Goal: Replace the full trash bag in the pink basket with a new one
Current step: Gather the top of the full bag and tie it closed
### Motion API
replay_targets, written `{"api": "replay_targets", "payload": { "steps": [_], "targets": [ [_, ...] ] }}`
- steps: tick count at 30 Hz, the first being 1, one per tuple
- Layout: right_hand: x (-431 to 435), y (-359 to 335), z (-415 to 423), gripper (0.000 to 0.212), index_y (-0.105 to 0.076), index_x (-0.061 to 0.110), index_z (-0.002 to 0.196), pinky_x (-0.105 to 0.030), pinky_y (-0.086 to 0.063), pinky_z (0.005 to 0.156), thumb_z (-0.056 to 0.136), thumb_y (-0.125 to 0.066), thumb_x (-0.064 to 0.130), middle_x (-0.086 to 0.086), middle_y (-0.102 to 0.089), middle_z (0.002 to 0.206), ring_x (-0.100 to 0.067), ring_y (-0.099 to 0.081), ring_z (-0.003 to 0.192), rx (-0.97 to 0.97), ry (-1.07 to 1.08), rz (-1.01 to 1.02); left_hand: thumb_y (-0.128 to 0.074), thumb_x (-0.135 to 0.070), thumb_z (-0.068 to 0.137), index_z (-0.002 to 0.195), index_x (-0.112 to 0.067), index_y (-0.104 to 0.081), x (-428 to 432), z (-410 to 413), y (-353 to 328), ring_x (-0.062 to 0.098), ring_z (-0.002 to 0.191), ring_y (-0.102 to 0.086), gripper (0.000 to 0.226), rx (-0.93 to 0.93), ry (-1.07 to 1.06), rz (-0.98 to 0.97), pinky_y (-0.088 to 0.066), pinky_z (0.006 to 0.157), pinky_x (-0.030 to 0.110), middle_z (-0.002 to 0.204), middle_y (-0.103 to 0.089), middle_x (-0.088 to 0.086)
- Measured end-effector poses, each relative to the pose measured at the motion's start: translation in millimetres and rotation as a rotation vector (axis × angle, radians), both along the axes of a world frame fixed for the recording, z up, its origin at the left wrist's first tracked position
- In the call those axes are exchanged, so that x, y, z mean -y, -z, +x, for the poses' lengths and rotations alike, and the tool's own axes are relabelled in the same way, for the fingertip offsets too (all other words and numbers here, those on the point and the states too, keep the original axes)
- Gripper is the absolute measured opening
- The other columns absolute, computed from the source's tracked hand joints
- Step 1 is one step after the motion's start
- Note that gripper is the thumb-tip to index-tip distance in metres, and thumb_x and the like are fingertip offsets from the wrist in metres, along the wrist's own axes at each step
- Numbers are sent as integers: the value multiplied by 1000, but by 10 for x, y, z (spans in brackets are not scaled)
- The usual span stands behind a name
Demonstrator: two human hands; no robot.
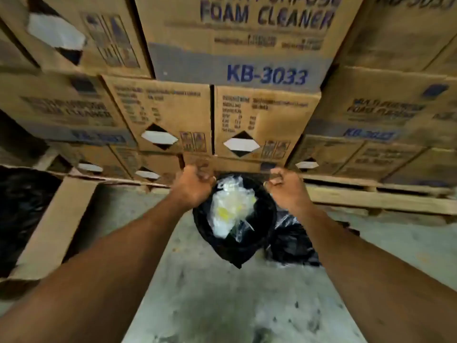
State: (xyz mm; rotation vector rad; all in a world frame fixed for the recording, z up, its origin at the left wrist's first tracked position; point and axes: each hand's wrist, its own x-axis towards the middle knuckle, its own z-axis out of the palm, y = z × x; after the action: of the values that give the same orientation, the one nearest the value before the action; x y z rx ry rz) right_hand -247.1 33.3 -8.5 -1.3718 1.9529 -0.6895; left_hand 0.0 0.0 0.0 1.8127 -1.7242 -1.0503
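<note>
A full black trash bag [235, 248] hangs in the air above the concrete floor, its mouth held wide. Crumpled clear and white plastic with a yellow patch [231, 206] shows inside it. My left hand [195, 184] grips the left side of the bag's rim in a fist. On the opposite side of the rim, my right hand [286, 186] is closed on the bag too. A second black bag [291, 241] lies on the floor just right of the hanging one. No pink basket is in view.
Stacked cardboard foam-cleaner cartons [267, 120] rise right behind the bag on wooden pallets [371, 199]. An open cardboard box lined with black plastic [54, 229] stands at the left. Grey concrete floor [222, 305] stretches toward me.
</note>
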Motion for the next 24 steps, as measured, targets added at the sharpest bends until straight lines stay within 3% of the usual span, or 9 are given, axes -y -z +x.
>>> {"api": "replay_targets", "payload": {
  "steps": [3, 5, 6, 8, 11, 15, 18, 20, 24],
  "targets": [
    [-2, 1032, -79, 39, -61, 8, 128, -26, -40, 80, 91, -66, 21, 7, -63, 89, -19, -61, 86, -24, 26, 0, -65, -28, 88, 117, -10, -66, 52, 23, 1028, 36, 105, -67, 35, 45, -73, -72, -54, 93, 44, 105, -74, 16],
    [7, 1714, -207, 44, -61, 14, 130, -32, -50, 94, 89, -68, 28, -8, -67, 112, -29, -62, 106, -131, 113, -27, -66, -32, 88, 126, -16, -62, 52, 52, 1716, 35, 110, -65, 42, 86, -140, -133, -54, 92, 43, 116, -72, 12],
    [17, 1990, -266, 44, -62, 18, 130, -41, -53, 94, 88, -68, 31, -11, -66, 119, -33, -61, 112, -165, 164, -55, -66, -32, 88, 129, -18, -60, 68, 53, 2026, 36, 113, -64, 44, 90, -158, -170, -54, 93, 43, 121, -70, 12],
    [83, 2413, -395, 41, -64, 21, 126, -45, -54, 94, 86, -70, 31, -13, -66, 123, -35, -62, 112, -171, 245, -116, -65, -30, 89, 135, -17, -55, 132, 59, 2523, 38, 119, -60, 48, 91, -191, -246, -52, 97, 45, 127, -66, 14],
    [204, 2996, -583, 38, -66, 19, 124, -41, -55, 95, 87, -73, 25, -8, -69, 123, -28, -66, 108, -138, 282, -188, -61, -24, 94, 142, -16, -49, 253, 38, 3113, 39, 121, -59, 50, 117, -211, -323, -50, 101, 46, 133, -63, 15],
    [306, 3374, -650, 36, -65, 18, 123, -41, -57, 91, 88, -73, 19, -6, -71, 109, -23, -68, 97, 5, 428, -276, -61, -16, 94, 135, -14, -60, 330, 13, 3365, 38, 103, -69, 41, 131, -302, -448, -56, 91, 43, 115, -74, 17],
    [335, 3397, -552, 31, -68, 17, 117, -45, -58, 87, 86, -74, 18, -2, -70, 93, -26, -68, 90, -32, 524, -325, -64, -10, 92, 122, -9, -69, 303, 22, 3363, 38, 103, -69, 31, 134, -398, -494, -53, 90, 41, 110, -75, 18],
    [307, 3369, -485, 23, -72, 18, 110, -45, -57, 87, 87, -74, 16, -3, -71, 94, -28, -67, 91, -103, 517, -382, -63, -7, 92, 119, -7, -71, 265, 59, 3349, 37, 101, -69, 28, 131, -419, -500, -53, 91, 41, 110, -75, 18],
    [377, 3249, -404, 19, -73, 23, 103, -34, -55, 77, 89, -67, 10, -1, -71, 83, -27, -68, 82, -120, 490, -504, -60, -7, 94, 112, -10, -73, 226, 144, 3339, 33, 95, -69, 23, 86, -460, -577, -54, 88, 41, 108, -73, 15]
  ]
}}
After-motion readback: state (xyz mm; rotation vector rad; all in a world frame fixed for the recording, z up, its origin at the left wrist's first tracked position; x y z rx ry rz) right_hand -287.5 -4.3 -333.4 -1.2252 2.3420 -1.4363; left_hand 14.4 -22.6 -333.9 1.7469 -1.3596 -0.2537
